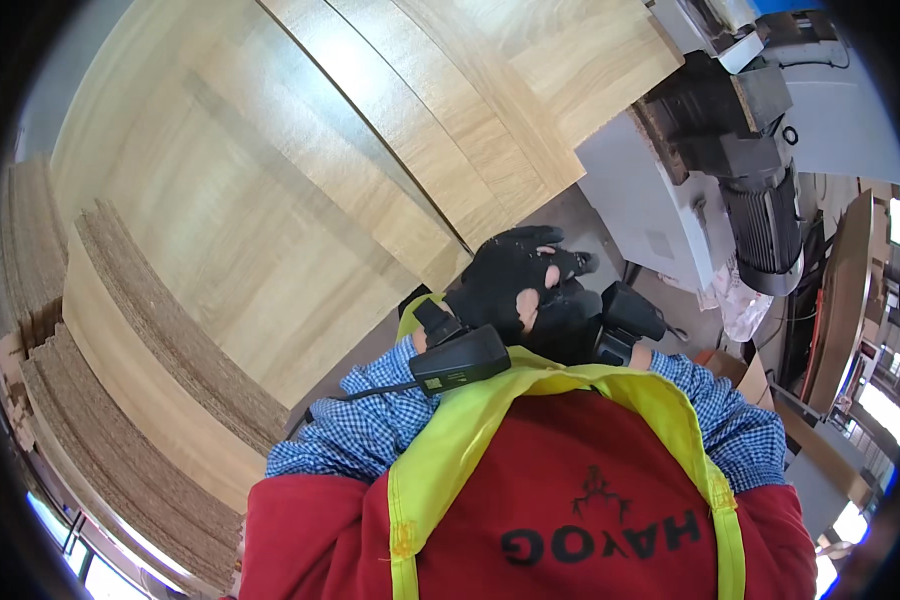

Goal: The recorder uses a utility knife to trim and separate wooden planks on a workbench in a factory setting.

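Observation:
Both of my hands meet in front of my chest, in worn black gloves. My left hand (505, 278) reaches to the right across the other hand, its fingers partly stretched out, and bare skin shows through holes in the glove. Mostly covered by it, my right hand (567, 322) comes in from the right, and its fingers are hidden. No object shows between the hands. A black device (460, 360) is strapped at the left wrist, another (630, 312) at the right. Nearest ahead lie the wood-grain panels (300, 200), split by dark seams.
Stacked boards with rough particleboard edges (170, 310) stand close on the left. To the right is a grey machine housing (650, 195) with a black finned motor (765, 225) and a clear plastic bag (745, 308) below. A brown board (838, 300) leans farther right.

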Motion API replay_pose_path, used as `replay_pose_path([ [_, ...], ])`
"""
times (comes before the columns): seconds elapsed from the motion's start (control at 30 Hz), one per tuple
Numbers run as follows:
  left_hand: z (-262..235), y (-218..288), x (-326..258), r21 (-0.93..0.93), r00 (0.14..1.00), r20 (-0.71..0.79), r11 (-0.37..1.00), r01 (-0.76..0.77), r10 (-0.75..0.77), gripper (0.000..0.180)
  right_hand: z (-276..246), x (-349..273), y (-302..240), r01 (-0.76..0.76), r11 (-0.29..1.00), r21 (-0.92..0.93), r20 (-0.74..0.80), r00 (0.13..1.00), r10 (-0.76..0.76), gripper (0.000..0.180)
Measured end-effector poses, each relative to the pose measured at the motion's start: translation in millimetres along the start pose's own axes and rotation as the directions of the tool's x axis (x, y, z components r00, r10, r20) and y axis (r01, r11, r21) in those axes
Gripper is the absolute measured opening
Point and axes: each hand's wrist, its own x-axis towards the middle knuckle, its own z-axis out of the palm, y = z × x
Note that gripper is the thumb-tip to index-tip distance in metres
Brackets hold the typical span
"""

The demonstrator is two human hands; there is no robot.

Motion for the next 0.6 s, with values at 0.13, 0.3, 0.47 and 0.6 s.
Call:
replay_pose_path([
  [0.13,-2.5,8.5,-3.8,-0.068,0.995,-0.104,0.998,-0.007,0.0,0.043,1.9,-1.4,-6.5,0.046,0.995,-0.089,-0.013,0.999,-0.047,0.018],
  [0.3,6.0,-4.1,-6.8,-0.071,1.0,-0.009,0.997,-0.01,0.01,0.042,2.0,-1.2,-0.6,0.074,0.996,-0.058,0.012,0.997,-0.073,0.017],
  [0.47,15.3,-13.8,-15.3,-0.014,0.999,-0.031,1.0,0.027,-0.027,0.044,-3.7,-1.9,1.5,0.163,0.982,-0.099,0.036,0.986,-0.16,0.017],
  [0.6,5.4,10.6,-5.8,0.056,0.984,-0.151,0.995,-0.087,0.094,0.046,-6.7,3.5,2.1,0.305,0.91,-0.28,0.063,0.952,-0.299,0.016],
])
